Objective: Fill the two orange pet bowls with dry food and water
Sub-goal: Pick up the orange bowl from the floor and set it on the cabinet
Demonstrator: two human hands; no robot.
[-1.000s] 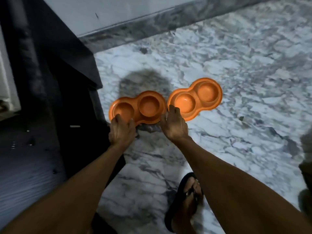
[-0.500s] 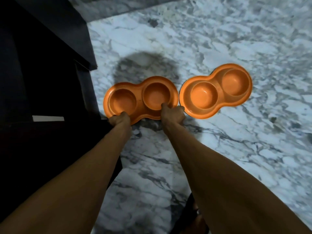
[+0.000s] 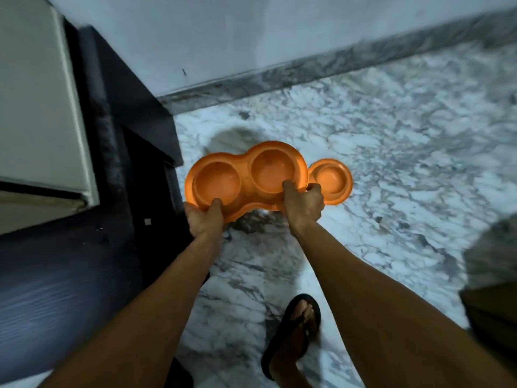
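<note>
Above marble floor [image 3: 391, 152]: double bowl [image 3: 246, 177] level, long axis left-right; left hand [image 3: 205, 218], right hand [image 3: 303, 204] grip near rim.

Both bare forearms reach forward and slightly inward from the bottom corners of the view, elbows out of sight. The left hand [image 3: 205, 219] is closed in a grip, thumb pressed on top and the other fingers curled underneath, knuckles facing the camera. The right hand [image 3: 303, 205] is likewise clenched, its thumb laid over the top towards the left and its index finger hooked around to the right. The wrists are straight and roughly level, the hands set apart. Below the right forearm, a bare foot [image 3: 298, 329] in a black flip-flop sandal points forward.
</note>
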